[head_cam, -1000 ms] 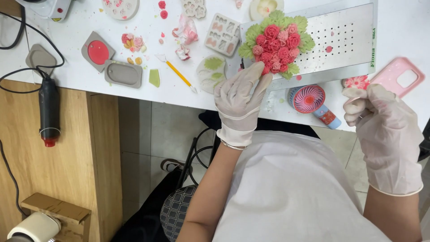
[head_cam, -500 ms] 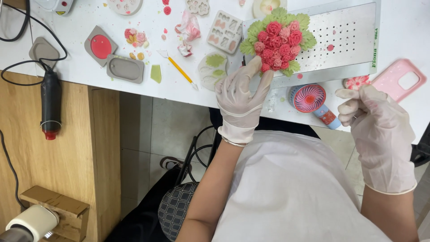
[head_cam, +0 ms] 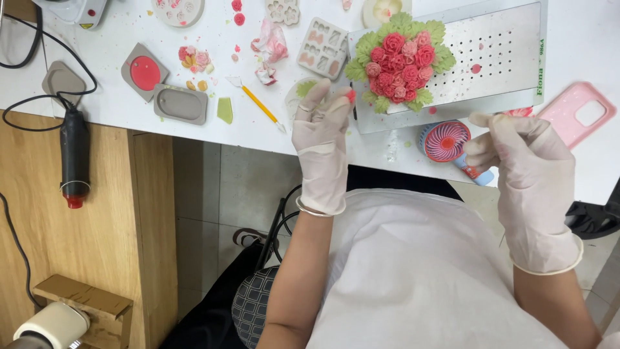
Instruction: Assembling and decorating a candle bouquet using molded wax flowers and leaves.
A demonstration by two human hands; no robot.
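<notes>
My left hand (head_cam: 321,139), in a white glove, is raised at the table's front edge with its fingers up and slightly apart. A red speck of clay sits on one fingertip, just left of the clay bouquet (head_cam: 400,59) of red and pink roses with green leaves. The bouquet lies on a perforated metal plate (head_cam: 497,45). My gloved right hand (head_cam: 520,171) hovers by the table edge with its fingers curled in, next to a small round fan with a pink swirl (head_cam: 445,141). I see nothing held in it.
On the white table (head_cam: 116,26) lie a pink phone case (head_cam: 577,115), a small pink clay piece (head_cam: 516,111), silicone moulds (head_cam: 323,48), grey moulds (head_cam: 179,103), a yellow-handled tool (head_cam: 258,103) and clay scraps. A black heat gun (head_cam: 74,158) rests on the wooden surface at left.
My left hand has drawn back from the bouquet, which it was touching before. My right hand has shifted slightly left and its fingers have curled closer.
</notes>
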